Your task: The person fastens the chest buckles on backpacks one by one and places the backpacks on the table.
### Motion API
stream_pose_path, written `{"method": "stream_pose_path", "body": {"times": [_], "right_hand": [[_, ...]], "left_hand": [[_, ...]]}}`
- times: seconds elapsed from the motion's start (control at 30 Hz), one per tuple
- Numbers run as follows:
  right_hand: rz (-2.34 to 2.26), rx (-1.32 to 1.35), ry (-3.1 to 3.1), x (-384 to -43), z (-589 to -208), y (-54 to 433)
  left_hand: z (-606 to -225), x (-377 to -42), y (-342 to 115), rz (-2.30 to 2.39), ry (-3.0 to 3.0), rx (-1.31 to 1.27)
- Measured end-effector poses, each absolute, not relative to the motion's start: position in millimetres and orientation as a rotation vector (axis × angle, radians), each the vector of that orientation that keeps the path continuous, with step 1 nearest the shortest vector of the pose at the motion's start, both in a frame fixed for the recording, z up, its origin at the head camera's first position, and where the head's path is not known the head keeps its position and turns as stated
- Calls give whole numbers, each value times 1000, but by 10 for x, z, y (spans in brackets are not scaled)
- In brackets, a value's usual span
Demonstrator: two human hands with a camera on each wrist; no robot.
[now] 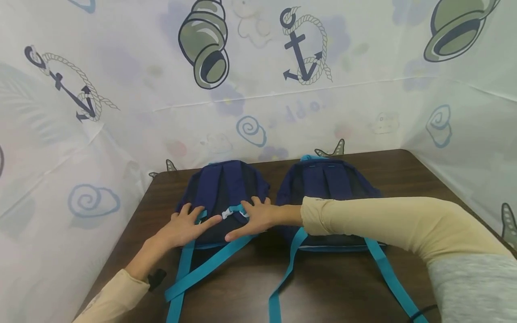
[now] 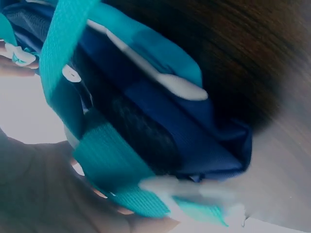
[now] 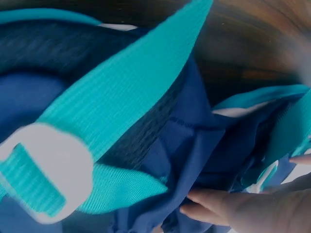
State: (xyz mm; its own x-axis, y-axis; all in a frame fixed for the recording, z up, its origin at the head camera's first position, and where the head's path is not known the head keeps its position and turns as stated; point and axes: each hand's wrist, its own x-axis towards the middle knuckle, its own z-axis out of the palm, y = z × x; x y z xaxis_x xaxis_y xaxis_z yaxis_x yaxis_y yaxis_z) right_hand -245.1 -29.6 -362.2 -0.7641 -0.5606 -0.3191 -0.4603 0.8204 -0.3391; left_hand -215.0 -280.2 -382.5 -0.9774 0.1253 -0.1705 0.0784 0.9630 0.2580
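Note:
Two navy backpacks lie side by side on the table, shoulder straps facing up. Over the left edge of the left backpack [image 1: 218, 186] my left hand [image 1: 181, 229] spreads its fingers, close to a teal strap [image 2: 116, 165]. My right hand [image 1: 256, 217] reaches across to that bag's right edge, fingers spread and thumb pointing left. In the right wrist view, its fingertips [image 3: 201, 206] are at the navy fabric. Between the hands sits a white buckle [image 1: 227, 213] on a short teal strap. My right forearm passes over the right backpack [image 1: 327, 179], hiding part of it.
Long teal webbing straps [image 1: 214, 265] trail from both bags toward the front of the brown table [image 1: 343, 282]. A white cloth [image 1: 258, 89] with sea prints stands behind and beside the table. A black cord [image 1: 424, 310] lies at the front right.

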Motion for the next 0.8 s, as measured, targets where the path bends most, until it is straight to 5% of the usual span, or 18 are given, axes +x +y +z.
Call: {"method": "stream_pose_path", "body": {"times": [0.4, 0.8], "right_hand": [[-202, -717, 2719, -2501, -3508, -349], [-326, -1110, 2761, -2804, -3680, -496]], "left_hand": [[-3799, -2140, -2871, 276, 3025, 125], [-3802, -2153, -3217, 275, 3097, 249]]}}
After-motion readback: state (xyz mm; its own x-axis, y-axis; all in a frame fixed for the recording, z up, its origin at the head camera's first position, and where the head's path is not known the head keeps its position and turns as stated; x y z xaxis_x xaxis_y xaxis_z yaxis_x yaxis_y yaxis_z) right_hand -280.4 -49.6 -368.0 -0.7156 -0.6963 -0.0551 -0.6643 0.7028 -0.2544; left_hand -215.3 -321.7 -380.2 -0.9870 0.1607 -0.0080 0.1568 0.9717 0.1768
